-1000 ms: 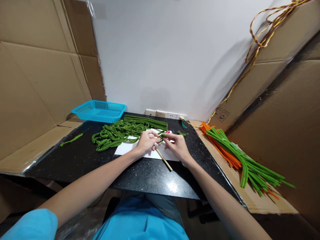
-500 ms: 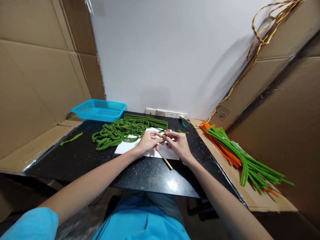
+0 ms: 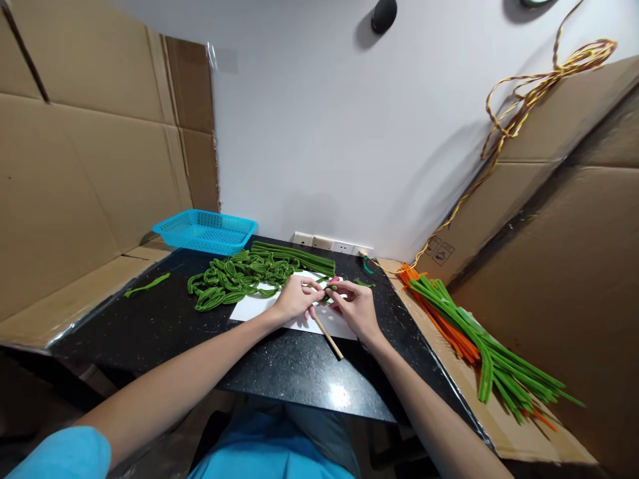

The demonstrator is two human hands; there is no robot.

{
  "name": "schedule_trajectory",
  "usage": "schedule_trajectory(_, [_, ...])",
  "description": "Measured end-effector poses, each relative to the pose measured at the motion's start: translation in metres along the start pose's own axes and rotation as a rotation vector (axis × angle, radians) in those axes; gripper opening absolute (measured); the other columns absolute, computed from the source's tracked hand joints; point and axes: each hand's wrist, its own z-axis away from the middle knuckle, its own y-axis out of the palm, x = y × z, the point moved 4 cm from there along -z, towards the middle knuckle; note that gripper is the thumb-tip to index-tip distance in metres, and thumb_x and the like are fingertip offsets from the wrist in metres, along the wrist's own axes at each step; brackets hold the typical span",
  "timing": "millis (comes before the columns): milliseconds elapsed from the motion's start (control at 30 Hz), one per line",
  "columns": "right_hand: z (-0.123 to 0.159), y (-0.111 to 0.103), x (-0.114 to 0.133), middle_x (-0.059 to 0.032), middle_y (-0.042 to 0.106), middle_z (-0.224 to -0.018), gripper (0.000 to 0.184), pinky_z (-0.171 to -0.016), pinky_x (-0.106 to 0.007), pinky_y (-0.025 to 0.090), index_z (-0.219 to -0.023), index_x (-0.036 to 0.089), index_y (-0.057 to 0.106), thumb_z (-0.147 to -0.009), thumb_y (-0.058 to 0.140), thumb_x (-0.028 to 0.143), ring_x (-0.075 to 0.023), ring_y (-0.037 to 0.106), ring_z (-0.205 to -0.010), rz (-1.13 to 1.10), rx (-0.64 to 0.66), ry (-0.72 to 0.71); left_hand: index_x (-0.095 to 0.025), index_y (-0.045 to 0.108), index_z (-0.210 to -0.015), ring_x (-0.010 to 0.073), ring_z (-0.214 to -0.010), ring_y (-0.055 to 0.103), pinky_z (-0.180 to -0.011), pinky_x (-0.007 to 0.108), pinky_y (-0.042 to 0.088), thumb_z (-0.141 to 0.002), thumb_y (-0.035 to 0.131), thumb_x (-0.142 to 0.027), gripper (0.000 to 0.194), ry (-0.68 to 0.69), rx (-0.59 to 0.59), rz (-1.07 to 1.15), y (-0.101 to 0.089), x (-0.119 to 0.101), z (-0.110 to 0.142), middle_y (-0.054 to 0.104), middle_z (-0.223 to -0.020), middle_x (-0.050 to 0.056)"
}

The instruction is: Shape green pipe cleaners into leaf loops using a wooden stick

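Note:
Between the fingertips of both hands is a dark green pipe cleaner [image 3: 328, 291], its shape partly covered by the fingers. My left hand [image 3: 297, 297] pinches it from the left, and my right hand [image 3: 353, 305] pinches it from the right. Beneath them lies a sheet of white paper [image 3: 249, 308]. A thin wooden stick [image 3: 329, 338] slants from under the left fingers toward the table's front edge; whether a finger touches it I cannot tell. Something red, mostly hidden, shows behind the right fingers. Left of the hands is a heap of looped green pipe cleaners [image 3: 224, 278].
A bundle of straight dark green pipe cleaners [image 3: 294, 256] lies at the back of the black table [image 3: 164, 332]. The blue basket [image 3: 204, 229] stands back left. Bright green pipe cleaners [image 3: 479, 332] and orange ones [image 3: 449, 329] rest on cardboard at right. Sockets [image 3: 322, 243] line the wall.
The head view has tilted upward, so the scene sits lower in the picture. Both hands keep their pinch on the green pipe cleaner, with only slight finger movement.

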Motion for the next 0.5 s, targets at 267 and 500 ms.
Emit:
schedule_trajectory(267, [0.0004,-0.0014,-0.0018,-0.0127,0.081,-0.095,0.032,-0.065,-0.037,0.068,-0.089,0.017,0.082,-0.083,0.079,0.049,-0.0284,0.079,-0.078,-0.028,-0.033,0.027,-0.006,0.072,-0.087,0.0091,-0.035,0.058,-0.032,0.018,0.040,-0.081,0.086,-0.025,0.024,-0.018,0.020,0.021,0.0018,0.0047,-0.0026,0.074,-0.070,0.008])
schedule_trajectory(500, [0.0031,-0.0008,0.0001,-0.0110,0.082,-0.103,0.034,-0.066,-0.035,0.068,-0.107,0.018,0.082,-0.089,0.074,0.045,-0.0268,0.079,-0.078,0.026,-0.033,0.007,-0.007,0.069,-0.087,0.0068,-0.035,0.053,-0.034,0.017,0.038,-0.081,0.084,-0.020,0.021,-0.078,0.008,0.040,0.0016,0.0051,-0.0035,0.073,-0.067,0.007])
